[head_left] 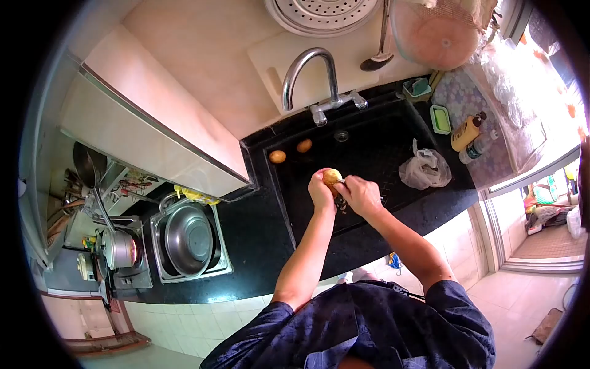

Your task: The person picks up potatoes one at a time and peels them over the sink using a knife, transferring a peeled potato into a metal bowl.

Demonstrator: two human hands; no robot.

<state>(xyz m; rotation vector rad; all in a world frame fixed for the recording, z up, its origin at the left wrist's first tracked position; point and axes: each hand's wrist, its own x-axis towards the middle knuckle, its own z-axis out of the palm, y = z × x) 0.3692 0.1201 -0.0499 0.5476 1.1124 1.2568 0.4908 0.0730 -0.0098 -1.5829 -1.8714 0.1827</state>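
Over the black sink, my left hand is wrapped round a yellowish potato. My right hand is closed against the potato's right side, its fingers round a small tool that is mostly hidden. Small peel bits lie in the sink just below the hands. One brown potato rests at the sink's left rim, and another lies inside near the back left. To the right of my hands is a crumpled clear plastic bag.
A chrome faucet arches behind the sink. On the right stand a green soap dish, a yellow bottle and a clear bottle. Metal bowls sit in a second basin at left, beside a stove with a pot.
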